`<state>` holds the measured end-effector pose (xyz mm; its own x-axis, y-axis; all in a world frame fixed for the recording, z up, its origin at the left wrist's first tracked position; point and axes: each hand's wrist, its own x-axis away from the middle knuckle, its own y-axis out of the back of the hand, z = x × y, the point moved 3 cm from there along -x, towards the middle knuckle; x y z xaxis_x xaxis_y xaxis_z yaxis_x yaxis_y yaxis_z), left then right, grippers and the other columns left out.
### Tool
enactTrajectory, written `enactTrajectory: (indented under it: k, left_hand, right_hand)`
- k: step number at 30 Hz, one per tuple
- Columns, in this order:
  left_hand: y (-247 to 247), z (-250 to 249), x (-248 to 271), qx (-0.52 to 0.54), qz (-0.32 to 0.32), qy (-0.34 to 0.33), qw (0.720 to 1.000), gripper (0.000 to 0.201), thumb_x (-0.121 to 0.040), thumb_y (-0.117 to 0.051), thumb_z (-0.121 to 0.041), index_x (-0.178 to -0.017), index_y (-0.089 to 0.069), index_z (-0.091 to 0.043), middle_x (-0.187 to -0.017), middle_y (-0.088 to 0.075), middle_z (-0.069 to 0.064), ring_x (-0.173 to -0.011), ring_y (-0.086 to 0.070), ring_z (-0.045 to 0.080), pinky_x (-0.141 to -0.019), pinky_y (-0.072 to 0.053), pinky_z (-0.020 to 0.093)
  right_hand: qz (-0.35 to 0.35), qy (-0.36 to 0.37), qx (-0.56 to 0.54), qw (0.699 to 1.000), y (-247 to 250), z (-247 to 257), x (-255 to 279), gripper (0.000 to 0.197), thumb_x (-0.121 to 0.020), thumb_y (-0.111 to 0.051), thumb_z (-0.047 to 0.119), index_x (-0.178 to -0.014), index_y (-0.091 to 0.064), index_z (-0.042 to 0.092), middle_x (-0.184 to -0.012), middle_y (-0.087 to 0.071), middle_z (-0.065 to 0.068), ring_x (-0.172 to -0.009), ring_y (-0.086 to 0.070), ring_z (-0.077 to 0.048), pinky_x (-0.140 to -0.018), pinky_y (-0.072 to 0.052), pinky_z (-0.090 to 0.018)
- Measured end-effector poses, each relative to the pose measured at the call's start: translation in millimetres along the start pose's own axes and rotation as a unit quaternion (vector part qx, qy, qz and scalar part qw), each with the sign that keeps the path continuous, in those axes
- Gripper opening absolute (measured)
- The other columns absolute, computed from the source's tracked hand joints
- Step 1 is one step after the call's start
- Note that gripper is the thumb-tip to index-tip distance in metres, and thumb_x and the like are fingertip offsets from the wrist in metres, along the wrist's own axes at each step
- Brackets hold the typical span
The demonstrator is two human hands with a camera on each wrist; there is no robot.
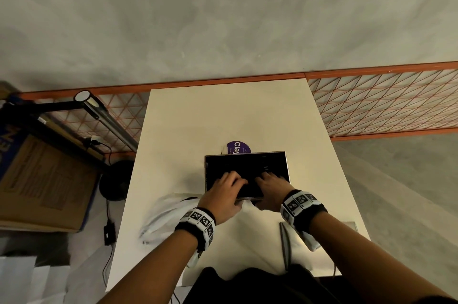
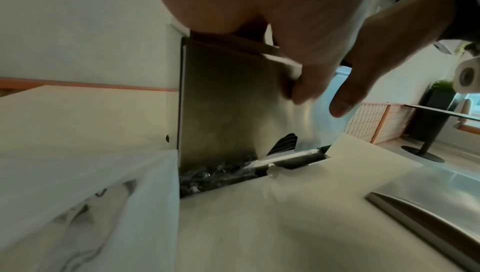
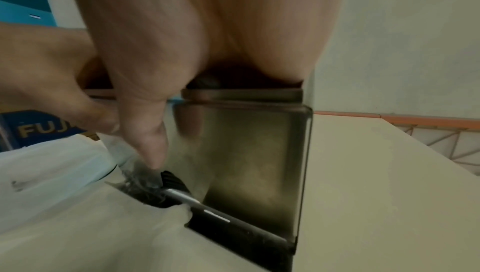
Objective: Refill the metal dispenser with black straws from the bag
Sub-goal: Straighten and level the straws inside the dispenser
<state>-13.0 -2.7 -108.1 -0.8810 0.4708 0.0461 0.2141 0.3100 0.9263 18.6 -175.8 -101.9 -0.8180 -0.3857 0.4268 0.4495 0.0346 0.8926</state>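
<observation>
The metal dispenser [image 1: 246, 154] stands open-topped in the middle of the white table [image 1: 223, 110], its inside dark with black straws [image 1: 250, 167]. My left hand [image 1: 228, 184] and right hand [image 1: 269, 183] both reach over its near rim, fingers down among the straws and thumbs outside on the front wall [image 2: 221, 102] [image 3: 254, 153]. Whether the fingers hold any straws is hidden. Straw ends [image 2: 285, 143] [image 3: 172, 182] show at the bottom slot beside crinkled clear wrap [image 2: 213, 176]. The white plastic bag [image 1: 163, 214] [image 2: 64, 194] [image 3: 52, 174] lies slack to the left of the dispenser.
A metal lid [image 1: 285, 241] [image 2: 428, 204] lies on the table near my right forearm. A purple round label [image 1: 238, 147] sits behind the dispenser. An orange mesh railing [image 1: 384, 105] runs past the far edge. A desk lamp [image 1: 99, 110] and a cardboard box [image 1: 44, 179] stand left.
</observation>
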Motion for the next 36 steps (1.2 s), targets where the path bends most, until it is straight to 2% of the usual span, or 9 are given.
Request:
enactTrajectory:
  k: [3, 6, 9, 12, 16, 20, 24, 27, 36]
  left_hand:
    - [10, 1, -1, -0.005, -0.075, 0.003, 0.997, 0.066, -0.079, -0.072, -0.047, -0.137, -0.049, -0.024, -0.128, -0.041, -0.002, -0.117, -0.045, 0.020, -0.103, -0.047, 0.038]
    - [14, 3, -7, -0.006, -0.105, 0.027, 0.994, 0.084, -0.074, -0.070, -0.058, -0.145, -0.042, -0.024, -0.140, -0.038, -0.001, -0.130, -0.040, 0.022, -0.117, -0.034, 0.041]
    - [12, 6, -18, -0.016, -0.058, 0.038, 0.997, 0.102, -0.073, -0.066, -0.067, -0.156, -0.029, -0.021, -0.156, -0.027, 0.000, -0.148, -0.025, 0.022, -0.126, -0.016, 0.051]
    - [9, 12, -30, -0.046, 0.040, 0.059, 0.996, 0.110, -0.077, -0.069, -0.064, -0.162, -0.015, -0.021, -0.164, -0.015, 0.001, -0.155, -0.009, 0.022, -0.126, -0.010, 0.055]
    - [2, 16, -38, -0.053, 0.110, 0.062, 0.991, 0.114, -0.077, -0.077, -0.052, -0.163, -0.007, -0.024, -0.169, -0.005, 0.000, -0.157, 0.000, 0.021, -0.126, -0.007, 0.058]
    - [6, 23, -47, -0.044, 0.118, 0.030, 0.992, 0.113, -0.078, -0.077, -0.056, -0.163, -0.010, -0.024, -0.169, -0.006, 0.000, -0.158, 0.001, 0.021, -0.127, -0.001, 0.056]
    - [11, 25, -53, -0.038, 0.100, -0.009, 0.994, 0.115, -0.076, -0.075, -0.067, -0.163, -0.015, -0.022, -0.167, -0.013, 0.002, -0.157, -0.006, 0.022, -0.128, -0.003, 0.050]
    - [9, 22, -52, -0.045, 0.075, -0.007, 0.996, 0.119, -0.071, -0.076, -0.069, -0.162, -0.016, -0.021, -0.166, -0.017, 0.001, -0.156, -0.011, 0.021, -0.128, -0.006, 0.049]
    - [4, 11, -37, -0.078, 0.060, 0.003, 0.995, 0.121, -0.070, -0.073, -0.070, -0.163, -0.013, -0.020, -0.168, -0.012, 0.000, -0.157, -0.007, 0.019, -0.128, -0.004, 0.050]
  right_hand:
    - [0.002, 0.001, 0.033, 0.999, 2, 1, 1, 0.064, -0.077, -0.066, 0.049, -0.130, -0.049, 0.019, -0.131, -0.055, -0.004, -0.124, -0.048, -0.027, -0.102, -0.037, -0.046]
    - [0.004, 0.004, 0.049, 0.999, 2, 2, -1, 0.063, -0.078, -0.066, 0.051, -0.129, -0.049, 0.018, -0.130, -0.057, -0.003, -0.123, -0.048, -0.026, -0.101, -0.037, -0.046]
    - [0.020, 0.000, 0.038, 0.999, 7, 2, -6, 0.069, -0.077, -0.066, 0.055, -0.133, -0.047, 0.020, -0.133, -0.055, -0.005, -0.126, -0.048, -0.026, -0.102, -0.039, -0.046]
    - [0.045, -0.008, 0.031, 0.998, 15, 2, -12, 0.069, -0.075, -0.066, 0.057, -0.131, -0.050, 0.020, -0.130, -0.057, -0.005, -0.123, -0.052, -0.027, -0.101, -0.041, -0.046]
    - [0.093, -0.021, 0.017, 0.995, 26, 4, -24, 0.066, -0.073, -0.070, 0.055, -0.129, -0.055, 0.023, -0.123, -0.064, -0.002, -0.116, -0.059, -0.025, -0.099, -0.045, -0.043]
    - [0.138, -0.029, -0.005, 0.990, 29, 8, -34, 0.068, -0.073, -0.074, 0.050, -0.131, -0.058, 0.018, -0.120, -0.067, -0.006, -0.109, -0.062, -0.025, -0.087, -0.050, -0.031]
    - [0.165, -0.036, -0.031, 0.985, 26, 8, -39, 0.076, -0.075, -0.075, 0.047, -0.141, -0.050, 0.019, -0.131, -0.061, -0.008, -0.119, -0.057, -0.028, -0.095, -0.044, -0.032]
    - [0.192, -0.039, -0.058, 0.979, 27, 5, -40, 0.080, -0.074, -0.076, 0.052, -0.143, -0.048, 0.021, -0.136, -0.058, -0.006, -0.124, -0.053, -0.027, -0.103, -0.039, -0.034]
    - [0.203, -0.013, -0.037, 0.978, 20, 7, -37, 0.089, -0.065, -0.073, 0.071, -0.138, -0.052, 0.024, -0.127, -0.062, -0.002, -0.120, -0.055, -0.026, -0.103, -0.038, -0.035]
